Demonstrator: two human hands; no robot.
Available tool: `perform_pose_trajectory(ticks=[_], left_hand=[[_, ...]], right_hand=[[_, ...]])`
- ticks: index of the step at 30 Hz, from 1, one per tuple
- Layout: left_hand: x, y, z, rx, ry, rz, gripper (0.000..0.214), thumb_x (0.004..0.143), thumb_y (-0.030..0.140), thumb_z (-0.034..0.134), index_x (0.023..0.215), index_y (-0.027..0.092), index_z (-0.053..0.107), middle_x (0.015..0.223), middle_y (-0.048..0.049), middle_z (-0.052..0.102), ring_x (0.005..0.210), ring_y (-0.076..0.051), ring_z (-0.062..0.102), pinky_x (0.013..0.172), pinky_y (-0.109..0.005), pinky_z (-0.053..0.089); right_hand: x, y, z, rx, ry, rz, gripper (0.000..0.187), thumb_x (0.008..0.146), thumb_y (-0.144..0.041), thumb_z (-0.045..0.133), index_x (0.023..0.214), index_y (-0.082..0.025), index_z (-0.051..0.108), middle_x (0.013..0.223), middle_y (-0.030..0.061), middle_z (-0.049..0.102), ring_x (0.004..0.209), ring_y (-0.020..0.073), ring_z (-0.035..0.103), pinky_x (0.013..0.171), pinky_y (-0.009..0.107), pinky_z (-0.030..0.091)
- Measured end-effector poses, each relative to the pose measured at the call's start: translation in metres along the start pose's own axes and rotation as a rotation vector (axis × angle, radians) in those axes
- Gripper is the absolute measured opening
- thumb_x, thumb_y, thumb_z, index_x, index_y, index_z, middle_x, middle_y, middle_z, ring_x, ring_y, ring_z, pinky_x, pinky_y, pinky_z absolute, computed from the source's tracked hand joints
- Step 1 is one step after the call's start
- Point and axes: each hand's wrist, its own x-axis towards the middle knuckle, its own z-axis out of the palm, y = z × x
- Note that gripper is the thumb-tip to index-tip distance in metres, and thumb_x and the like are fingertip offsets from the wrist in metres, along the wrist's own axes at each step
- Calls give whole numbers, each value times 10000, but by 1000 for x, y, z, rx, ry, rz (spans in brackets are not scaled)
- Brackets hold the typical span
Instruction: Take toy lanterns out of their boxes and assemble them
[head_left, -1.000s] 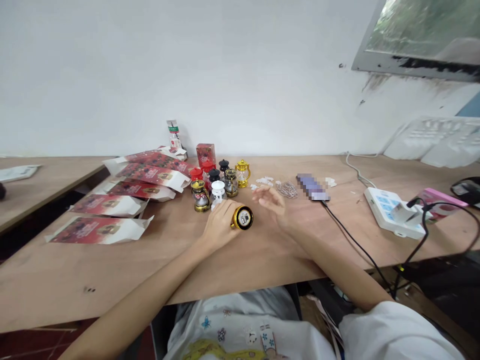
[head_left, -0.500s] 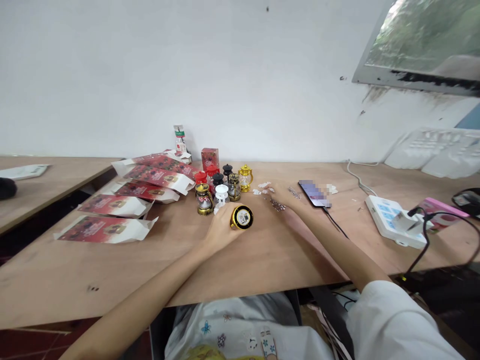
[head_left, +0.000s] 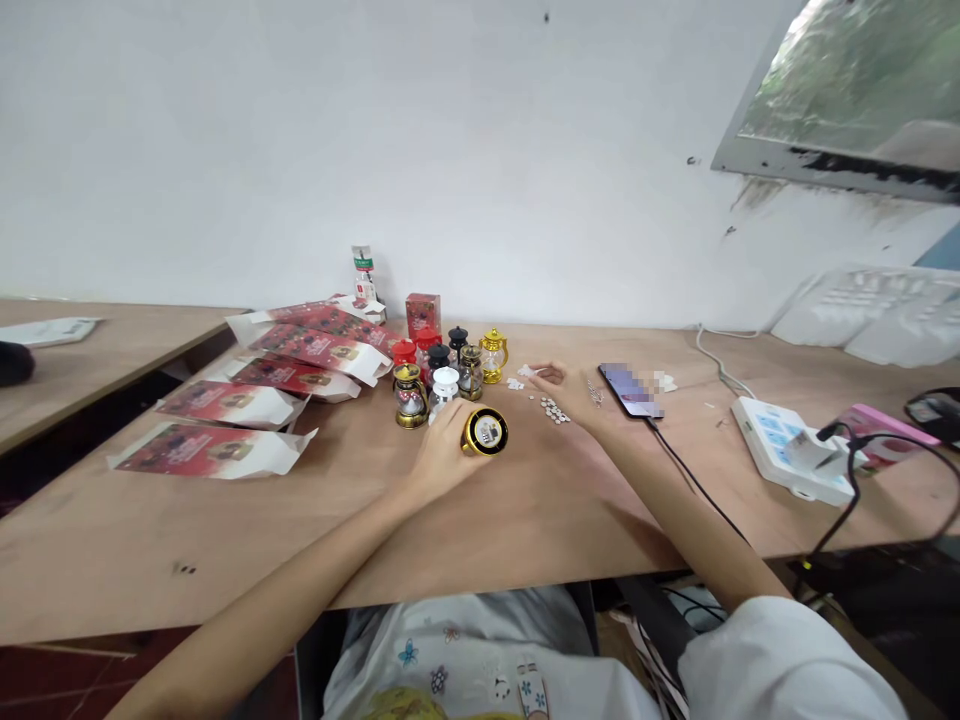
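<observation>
My left hand [head_left: 442, 445] is closed round a small gold toy lantern [head_left: 485, 432] lying on its side, its round base turned toward me. My right hand [head_left: 571, 388] reaches farther back on the wooden table [head_left: 262, 530], fingers curled at a scatter of small white bits [head_left: 525, 376]. A little pile of tiny metal pieces [head_left: 555, 410] lies just in front of that hand. Several more toy lanterns [head_left: 442, 370] in gold, black, red and white stand in a cluster behind my left hand.
Red and white cardboard boxes [head_left: 217, 448] lie flat at the left. A phone [head_left: 630, 389] on a black cable lies right of my right hand. A white power strip [head_left: 780, 445] and a pink box [head_left: 885, 425] sit at the far right. A small bottle [head_left: 364, 272] stands by the wall.
My right hand moved away from me, from beside the gold lantern to the white bits at the back. The left hand kept hold of the lantern.
</observation>
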Motion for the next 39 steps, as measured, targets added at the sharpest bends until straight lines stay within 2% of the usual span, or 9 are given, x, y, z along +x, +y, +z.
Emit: perform_pose_trajectory(ticks=[3,8,11,17,21,25,28,33,39], left_hand=[[-1,-2,3,-58,17,-71,387,666,187,643,1022,190,491,1002,-52,596,932,-207,577,828,-345,469],[-1,-1,2,-121,68,-219,398,629,238,669,955,194,444,911,-19,580,812,-179,586,725,-306,480],[1,3,-2,-174,25,-201,360,636,204,646,952,196,473,931,-14,605,841,-176,597,742,-299,486],[4,4,-4,-157,-8,-119,455,619,140,634,1059,189,527,1036,-38,645,936,-206,614,819,-331,490],[3,3,-3,-147,-26,-91,440,636,144,627,1065,185,541,1043,-48,646,939,-209,612,833,-342,483],[3,3,-4,-134,-36,-97,447,639,137,616,1077,195,546,1051,-48,647,947,-211,609,847,-353,475],[3,3,-4,-126,-31,-86,448,639,144,617,1079,195,548,1054,-52,648,952,-216,611,852,-359,476],[3,4,-4,-130,-19,-64,444,636,137,618,1070,194,547,1045,-50,648,944,-211,610,843,-346,482],[3,4,-3,-119,-7,-87,443,631,136,621,1064,188,542,1040,-51,646,940,-213,611,834,-346,485]], right_hand=[[-19,-30,5,253,-6,-89,265,751,-419,661,860,-177,650,882,48,696,790,149,634,743,295,511],[-39,-66,19,403,-83,-132,330,824,-517,547,748,-200,599,685,-15,579,607,94,523,591,235,457],[-45,-75,23,355,-170,-145,335,865,-507,495,799,-204,622,620,-26,515,572,95,495,562,233,439],[-57,-79,20,240,-293,-217,257,826,-433,596,939,-213,667,835,19,655,735,130,589,653,262,479],[-57,-77,19,112,-249,-298,194,820,-390,618,797,-205,668,773,17,671,716,143,600,680,289,468],[-58,-77,22,1,-203,-433,183,858,-366,575,784,-224,663,778,20,671,733,153,597,703,307,460],[-62,-76,26,-7,-139,-459,172,861,-351,572,780,-226,658,781,23,660,755,158,590,716,310,457],[-67,-72,32,51,-40,-379,136,843,-334,595,782,-223,644,748,9,635,703,142,564,674,292,442],[-65,-68,30,171,-9,-202,164,780,-356,662,724,-203,637,700,-3,641,629,121,538,596,261,420]])
